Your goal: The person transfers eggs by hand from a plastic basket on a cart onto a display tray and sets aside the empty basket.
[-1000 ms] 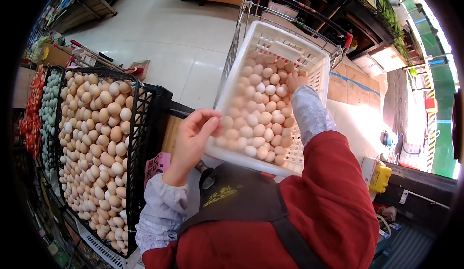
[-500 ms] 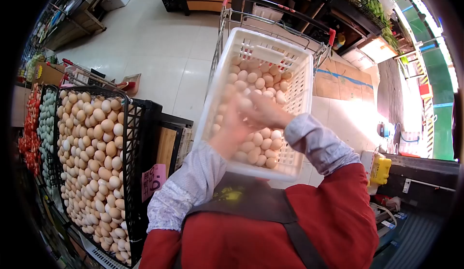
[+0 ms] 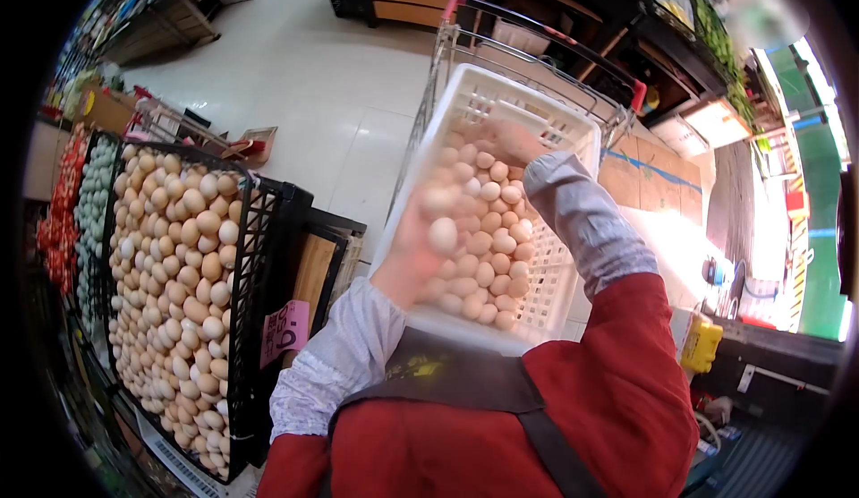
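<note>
A white plastic basket [image 3: 550, 297] with many brown and pale eggs [image 3: 488, 247] inside rests on a metal shopping cart [image 3: 429, 95]. My left hand [image 3: 413, 246], blurred, is over the basket's left side with eggs in its fingers, a pale egg [image 3: 442, 235] showing clearly. Near the far end of the basket, my right hand [image 3: 512, 140] reaches down over the eggs; its fingers are smeared by motion. To the left, a black crate [image 3: 255, 256] is heaped with brown eggs [image 3: 179, 274].
A pink price sign [image 3: 284, 330] hangs beside the black crate. Farther left are greenish eggs [image 3: 94, 203] and red-netted goods [image 3: 64, 216]. Flattened cardboard [image 3: 649, 180] lies right of the cart. A yellow object [image 3: 701, 346] is on the right, near a dark counter.
My hands were together over the basket half a second ago and are now apart. My right hand has moved toward the basket's far end, my left hand toward its left side.
</note>
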Demonstrator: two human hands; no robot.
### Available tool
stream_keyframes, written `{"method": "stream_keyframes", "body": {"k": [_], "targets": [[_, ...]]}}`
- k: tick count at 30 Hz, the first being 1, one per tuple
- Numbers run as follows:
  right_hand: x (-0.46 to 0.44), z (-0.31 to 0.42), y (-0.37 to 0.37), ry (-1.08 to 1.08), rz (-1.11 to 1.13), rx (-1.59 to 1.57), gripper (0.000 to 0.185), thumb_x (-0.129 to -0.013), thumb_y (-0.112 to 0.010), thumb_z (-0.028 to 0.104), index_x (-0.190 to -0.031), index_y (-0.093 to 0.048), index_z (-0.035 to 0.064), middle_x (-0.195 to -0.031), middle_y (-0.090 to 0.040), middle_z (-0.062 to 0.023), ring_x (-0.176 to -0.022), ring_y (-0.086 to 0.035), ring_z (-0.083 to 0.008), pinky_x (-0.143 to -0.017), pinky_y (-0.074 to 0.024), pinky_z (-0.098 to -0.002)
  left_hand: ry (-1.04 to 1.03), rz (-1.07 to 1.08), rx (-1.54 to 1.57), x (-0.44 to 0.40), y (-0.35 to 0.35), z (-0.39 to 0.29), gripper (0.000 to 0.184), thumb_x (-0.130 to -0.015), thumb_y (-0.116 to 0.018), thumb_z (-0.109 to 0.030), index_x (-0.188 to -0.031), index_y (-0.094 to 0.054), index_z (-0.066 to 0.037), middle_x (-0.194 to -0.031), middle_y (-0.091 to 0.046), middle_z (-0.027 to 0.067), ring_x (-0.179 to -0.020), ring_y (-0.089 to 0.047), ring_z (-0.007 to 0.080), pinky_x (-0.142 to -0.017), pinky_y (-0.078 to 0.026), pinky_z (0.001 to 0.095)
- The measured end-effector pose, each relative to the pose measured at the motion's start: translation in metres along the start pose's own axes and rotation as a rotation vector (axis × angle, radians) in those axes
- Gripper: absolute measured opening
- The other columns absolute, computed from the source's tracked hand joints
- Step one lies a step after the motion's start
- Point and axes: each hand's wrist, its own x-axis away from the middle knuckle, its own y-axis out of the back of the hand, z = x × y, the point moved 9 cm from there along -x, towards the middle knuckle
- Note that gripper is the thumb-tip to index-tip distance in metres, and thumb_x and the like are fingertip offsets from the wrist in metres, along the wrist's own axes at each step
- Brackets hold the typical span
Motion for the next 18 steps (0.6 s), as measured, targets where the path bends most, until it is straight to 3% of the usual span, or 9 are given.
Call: {"method": "stream_keyframes", "body": {"k": [1,3,4,5,6,10,12,13,18], "targets": [[-0.012,-0.015,0.001,-0.033,-0.024,-0.039,0.041,-0.081,-0.062,0.025,-0.118,-0.053,0.0089,-0.109,-0.057,-0.0138,-0.092,-0.06,-0.0255,-0.077,-0.0485,-0.0368,0.103,0.157,0.171,0.003,-0.02,0.003,0.045,-0.096,-0.032,-0.047,-0.102,-0.053,-0.008,-0.086,-0.059,0.0054,-0.074,-0.059,0.0156,-0.066,-0.053,0.0287],[-0.029,-0.016,0.01,0.012,-0.146,0.845,0.054,-0.074,-0.069,0.022,-0.124,-0.05,0.012,-0.126,-0.048,-0.0173,-0.106,-0.055,-0.0302,-0.085,-0.0464,-0.0383,0.066,-0.011,0.044,0.021,-0.016,-0.004,0.044,-0.096,-0.033,-0.047,-0.102,-0.053,-0.008,-0.086,-0.059,0.0052,-0.076,-0.06,0.016,-0.068,-0.053,0.03],[-0.042,-0.026,0.005,0.196,-0.169,0.856,0.059,-0.071,-0.07,0.021,-0.126,-0.049,0.0144,-0.133,-0.04,-0.0171,-0.112,-0.05,-0.0313,-0.09,-0.045,-0.0389,0.053,-0.182,-0.081,0.036,-0.005,-0.01,0.044,-0.095,-0.034,-0.047,-0.102,-0.053,-0.008,-0.087,-0.059,0.0049,-0.078,-0.061,0.0164,-0.07,-0.054,0.0314],[-0.058,-0.049,0.001,0.396,-0.186,0.854,0.064,-0.069,-0.072,0.02,-0.128,-0.047,0.0168,-0.14,-0.033,-0.017,-0.119,-0.046,-0.0324,-0.094,-0.0435,-0.0396,0.033,-0.216,-0.027,0.05,-0.008,-0.014,0.045,-0.095,-0.036,-0.046,-0.102,-0.051,-0.005,-0.08,-0.058,0.0092,-0.064,-0.059,0.019,-0.049,-0.047,0.0275],[-0.088,-0.095,-0.007,0.568,-0.166,0.936,0.069,-0.065,-0.074,0.019,-0.129,-0.047,0.0206,-0.145,-0.025,-0.0142,-0.123,-0.041,-0.0334,-0.101,-0.0379,-0.0402,0.052,-0.165,0.028,0.066,-0.015,-0.019,0.047,-0.095,-0.034,-0.047,-0.101,-0.051,-0.003,-0.081,-0.059,0.0095,-0.064,-0.06,0.0191,-0.048,-0.048,0.0273],[-0.083,-0.089,-0.021,0.298,0.033,0.891,0.063,-0.071,-0.068,0.037,-0.128,-0.045,0.0264,-0.132,-0.042,-0.0179,-0.118,-0.045,-0.0382,-0.096,-0.0409,-0.0448,-0.175,-0.326,-0.226,0.147,0.014,-0.067,0.041,-0.096,-0.035,-0.043,-0.102,-0.05,-0.005,-0.08,-0.059,0.0095,-0.057,-0.059,0.017,-0.048,-0.049,0.0288],[-0.088,-0.094,-0.022,0.084,0.024,1.186,0.052,-0.075,-0.064,0.03,-0.124,-0.047,0.0263,-0.13,-0.044,-0.0195,-0.107,-0.054,-0.0386,-0.086,-0.0476,-0.0475,-0.217,-0.358,-0.223,0.191,0.028,-0.083,0.037,-0.096,-0.036,-0.04,-0.103,-0.05,-0.006,-0.081,-0.059,0.0098,-0.058,-0.059,0.0167,-0.048,-0.049,0.0286],[-0.117,-0.137,-0.017,0.029,0.046,1.21,0.044,-0.066,-0.071,0.022,-0.108,-0.057,0.019,-0.128,-0.042,-0.0197,-0.092,-0.06,-0.0376,-0.08,-0.0506,-0.0466,-0.313,-0.449,-0.261,0.216,0.039,-0.095,0.036,-0.096,-0.037,-0.039,-0.103,-0.05,-0.006,-0.082,-0.059,0.0097,-0.058,-0.059,0.0166,-0.048,-0.049,0.0284],[-0.106,-0.106,-0.021,0.158,-0.004,1.294,0.031,-0.067,-0.07,0.026,-0.094,-0.062,0.0127,-0.116,-0.047,-0.0215,-0.087,-0.06,-0.0379,-0.076,-0.0497,-0.0468,-0.628,-0.742,-0.148,0.333,0.07,-0.135,0.037,-0.095,-0.04,-0.037,-0.107,-0.051,-0.004,-0.081,-0.06,0.0101,-0.06,-0.059,0.0168,-0.045,-0.048,0.0271]]}}
